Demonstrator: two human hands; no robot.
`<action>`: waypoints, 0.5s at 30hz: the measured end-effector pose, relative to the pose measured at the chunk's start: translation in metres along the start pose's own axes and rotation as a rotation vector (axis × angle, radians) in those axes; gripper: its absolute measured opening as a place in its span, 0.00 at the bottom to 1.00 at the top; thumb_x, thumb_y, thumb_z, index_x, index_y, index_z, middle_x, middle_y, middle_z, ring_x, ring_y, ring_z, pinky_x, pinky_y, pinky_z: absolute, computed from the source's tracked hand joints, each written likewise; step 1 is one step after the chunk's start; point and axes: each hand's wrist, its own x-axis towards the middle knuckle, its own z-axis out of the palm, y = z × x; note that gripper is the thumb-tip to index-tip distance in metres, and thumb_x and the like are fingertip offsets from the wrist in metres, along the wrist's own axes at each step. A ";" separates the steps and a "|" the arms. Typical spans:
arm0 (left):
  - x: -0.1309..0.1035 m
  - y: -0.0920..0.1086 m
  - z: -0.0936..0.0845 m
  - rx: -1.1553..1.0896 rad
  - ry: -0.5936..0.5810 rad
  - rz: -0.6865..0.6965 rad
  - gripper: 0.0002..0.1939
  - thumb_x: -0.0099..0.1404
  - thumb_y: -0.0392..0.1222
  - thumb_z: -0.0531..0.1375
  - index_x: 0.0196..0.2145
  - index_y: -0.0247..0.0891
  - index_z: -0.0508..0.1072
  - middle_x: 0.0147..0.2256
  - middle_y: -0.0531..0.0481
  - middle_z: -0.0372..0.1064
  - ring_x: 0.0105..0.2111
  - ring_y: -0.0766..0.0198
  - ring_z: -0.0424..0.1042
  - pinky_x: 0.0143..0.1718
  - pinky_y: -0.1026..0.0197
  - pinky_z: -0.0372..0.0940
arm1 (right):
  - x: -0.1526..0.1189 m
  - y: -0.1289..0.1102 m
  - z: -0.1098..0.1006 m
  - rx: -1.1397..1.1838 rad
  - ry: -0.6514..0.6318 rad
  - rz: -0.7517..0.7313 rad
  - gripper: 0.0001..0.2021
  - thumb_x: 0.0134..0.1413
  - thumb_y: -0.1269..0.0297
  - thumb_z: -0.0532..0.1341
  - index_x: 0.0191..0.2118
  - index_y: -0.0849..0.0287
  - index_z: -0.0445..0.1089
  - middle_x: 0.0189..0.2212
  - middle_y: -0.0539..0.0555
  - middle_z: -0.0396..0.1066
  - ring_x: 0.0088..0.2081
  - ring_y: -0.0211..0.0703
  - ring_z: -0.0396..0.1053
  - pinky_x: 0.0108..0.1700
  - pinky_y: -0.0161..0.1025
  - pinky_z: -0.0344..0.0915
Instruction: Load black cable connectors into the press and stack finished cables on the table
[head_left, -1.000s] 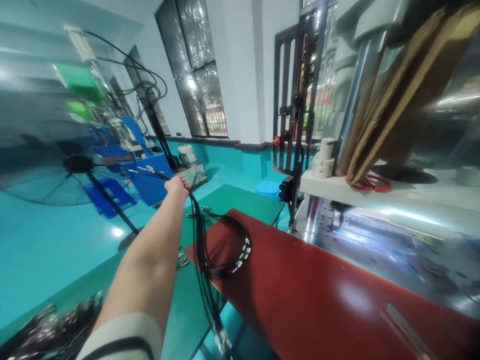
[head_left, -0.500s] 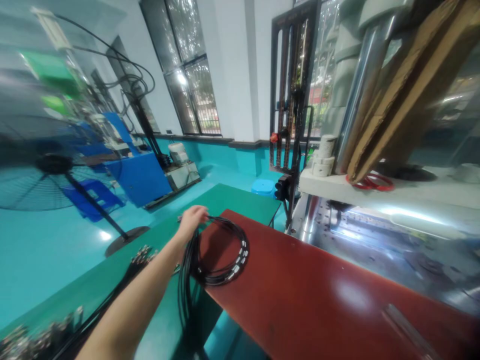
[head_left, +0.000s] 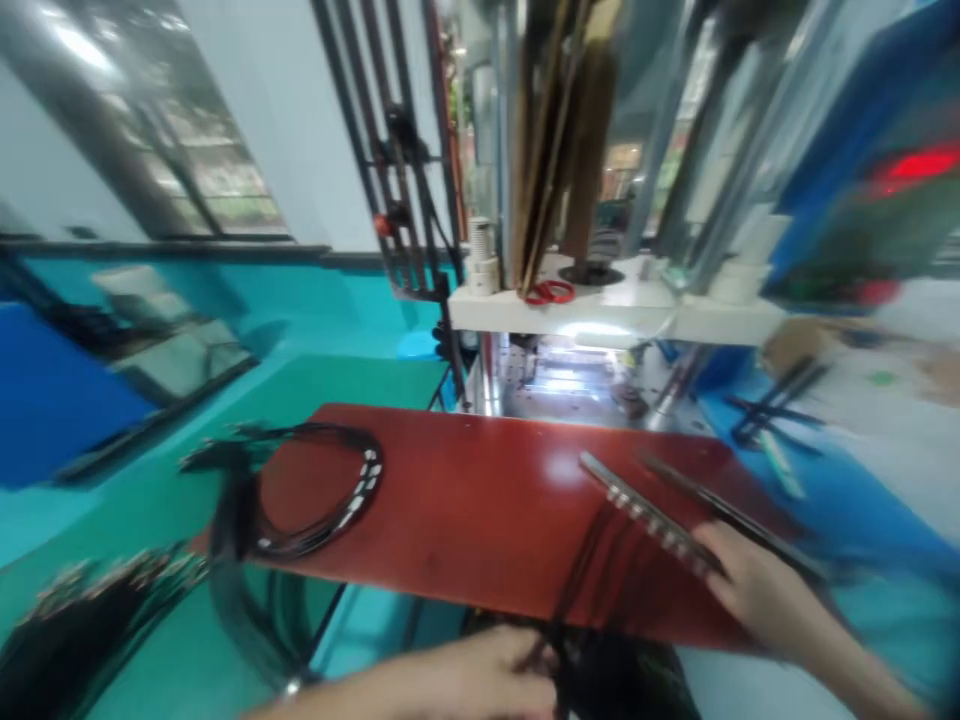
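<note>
My left hand is closed on a bunch of thin black cables at the front edge of the red-brown board. Those cables run up to a metal strip with several small fittings along it. At the strip's near end, my right hand has its fingers closed round it. A second long bar lies just behind. A coil of black cable with white tags rests at the board's left end. Motion blurs both hands.
More black cables with metal ends lie on the green table at the left. A press with a white plate stands behind the board, with red rings on it. Black tools lie on a blue surface at the right.
The view has swung right. My left hand has let go of the coil and now holds thin cables near the front edge. My right hand has come into view on the metal strip.
</note>
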 end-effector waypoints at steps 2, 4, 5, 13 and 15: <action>0.008 0.011 0.007 -0.167 0.005 -0.104 0.28 0.47 0.64 0.57 0.30 0.33 0.68 0.21 0.52 0.64 0.19 0.71 0.59 0.20 0.68 0.52 | 0.008 -0.018 -0.022 0.022 -0.069 0.090 0.11 0.48 0.74 0.51 0.36 0.60 0.66 0.34 0.58 0.71 0.38 0.49 0.69 0.37 0.39 0.61; 0.009 0.024 0.009 -0.251 0.020 -0.156 0.30 0.44 0.66 0.58 0.28 0.32 0.68 0.16 0.53 0.61 0.16 0.72 0.57 0.18 0.69 0.50 | 0.021 -0.030 -0.040 0.066 -0.062 0.156 0.10 0.48 0.74 0.51 0.35 0.60 0.65 0.31 0.56 0.71 0.35 0.48 0.70 0.34 0.37 0.59; 0.009 0.031 0.007 -0.279 0.023 -0.161 0.30 0.44 0.65 0.58 0.28 0.31 0.68 0.16 0.53 0.60 0.15 0.73 0.57 0.17 0.69 0.50 | 0.029 -0.033 -0.046 0.102 -0.046 0.172 0.09 0.48 0.74 0.51 0.35 0.59 0.65 0.29 0.55 0.71 0.33 0.47 0.69 0.33 0.36 0.58; 0.039 0.099 -0.045 -0.381 0.110 0.002 0.21 0.54 0.55 0.57 0.32 0.32 0.67 0.17 0.54 0.60 0.11 0.73 0.56 0.13 0.69 0.50 | 0.148 -0.018 -0.069 0.249 0.100 0.109 0.04 0.47 0.70 0.57 0.30 0.59 0.69 0.29 0.51 0.71 0.33 0.42 0.67 0.33 0.34 0.58; 0.056 0.119 -0.063 -0.381 0.125 0.048 0.18 0.55 0.52 0.56 0.32 0.31 0.67 0.17 0.54 0.60 0.12 0.73 0.57 0.13 0.69 0.51 | 0.186 -0.017 -0.073 0.263 0.137 0.090 0.03 0.49 0.69 0.58 0.30 0.61 0.69 0.30 0.51 0.71 0.34 0.41 0.67 0.34 0.36 0.60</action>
